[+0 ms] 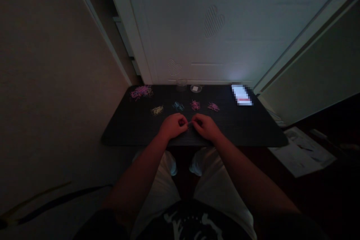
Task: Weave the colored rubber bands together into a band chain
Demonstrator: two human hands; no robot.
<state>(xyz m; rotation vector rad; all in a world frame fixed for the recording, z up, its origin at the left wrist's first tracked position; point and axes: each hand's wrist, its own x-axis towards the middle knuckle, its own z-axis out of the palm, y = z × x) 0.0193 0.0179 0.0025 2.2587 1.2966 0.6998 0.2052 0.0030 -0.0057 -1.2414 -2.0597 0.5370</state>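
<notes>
Close together above the front of the black table (129, 127), my left hand (173, 125) and my right hand (206, 126) are both closed in a pinch. A short, thin, pale strand (189, 122) spans the gap between the fingertips, one end in each hand. It may be a small rubber band; its kind is hard to make out in the dim light. Just beyond my hands lie small heaps of thin coloured strands: a yellow heap (157, 110), a blue heap (178, 105), a red-pink heap (195, 105) and a pink-purple heap (213, 107).
A larger mixed heap (141, 92) lies at the back left. By the door (180, 26) stand a clear round container (181, 84) and a round lid with a white label (196, 88). A lit phone (242, 95) is at the back right. Papers (303, 152) lie right of the table.
</notes>
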